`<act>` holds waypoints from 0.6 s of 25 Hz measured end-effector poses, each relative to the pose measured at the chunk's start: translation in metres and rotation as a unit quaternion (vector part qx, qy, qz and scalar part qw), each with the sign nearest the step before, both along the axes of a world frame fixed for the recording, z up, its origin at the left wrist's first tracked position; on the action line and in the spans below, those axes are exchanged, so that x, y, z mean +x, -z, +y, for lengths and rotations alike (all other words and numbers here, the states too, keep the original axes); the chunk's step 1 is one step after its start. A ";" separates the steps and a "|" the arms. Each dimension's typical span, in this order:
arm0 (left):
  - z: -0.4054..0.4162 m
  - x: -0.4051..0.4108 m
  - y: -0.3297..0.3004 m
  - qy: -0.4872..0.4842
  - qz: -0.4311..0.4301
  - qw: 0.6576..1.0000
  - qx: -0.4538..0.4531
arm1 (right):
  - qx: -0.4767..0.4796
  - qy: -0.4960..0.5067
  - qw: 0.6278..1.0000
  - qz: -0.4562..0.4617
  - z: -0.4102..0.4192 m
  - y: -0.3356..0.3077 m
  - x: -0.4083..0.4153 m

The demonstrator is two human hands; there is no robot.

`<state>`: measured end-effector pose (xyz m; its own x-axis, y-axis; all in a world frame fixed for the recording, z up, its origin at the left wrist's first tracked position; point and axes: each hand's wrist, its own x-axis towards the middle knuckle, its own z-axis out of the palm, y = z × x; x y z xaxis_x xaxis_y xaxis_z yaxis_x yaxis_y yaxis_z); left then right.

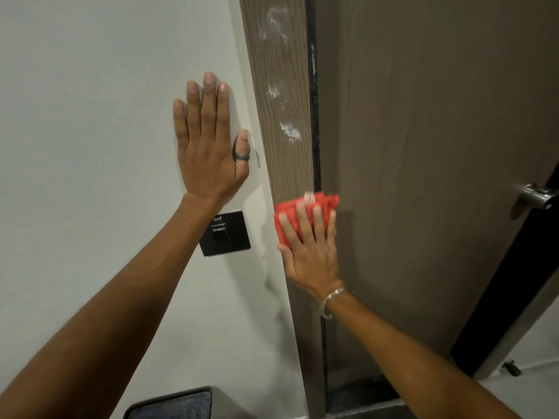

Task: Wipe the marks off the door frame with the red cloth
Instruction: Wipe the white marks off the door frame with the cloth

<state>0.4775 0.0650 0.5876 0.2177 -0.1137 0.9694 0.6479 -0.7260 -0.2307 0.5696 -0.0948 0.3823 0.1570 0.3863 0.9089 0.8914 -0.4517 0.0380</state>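
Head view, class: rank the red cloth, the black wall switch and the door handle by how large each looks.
1. Red cloth, though the right hand covers part.
2. Black wall switch, slightly smaller.
3. Door handle, smallest, but cut off by the frame edge, so unsure.

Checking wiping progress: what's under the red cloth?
The red cloth lies flat under the right hand, over the door frame and door edge. Any marks beneath are hidden; white marks show higher up.
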 end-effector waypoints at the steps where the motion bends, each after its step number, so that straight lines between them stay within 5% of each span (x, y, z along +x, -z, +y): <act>1: -0.001 -0.001 0.000 -0.002 0.002 1.000 -0.003 | -0.033 0.009 0.999 -0.002 -0.007 0.019 -0.002; 5: -0.004 -0.001 -0.002 -0.006 -0.002 1.000 -0.013 | -0.041 -0.005 0.999 0.000 -0.006 0.004 0.000; 12: -0.002 0.002 -0.001 -0.005 0.003 1.000 -0.020 | 0.097 -0.032 0.994 -0.026 0.026 -0.134 0.019; 15: -0.002 0.001 -0.001 -0.003 0.010 1.000 -0.019 | 0.093 -0.038 0.995 -0.012 0.021 -0.099 0.013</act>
<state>0.4781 0.0629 0.5885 0.2375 -0.0755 0.9684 0.6474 -0.7309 -0.2158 0.5823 -0.0735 0.4812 0.1114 0.2214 0.9688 0.9229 -0.3846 -0.0182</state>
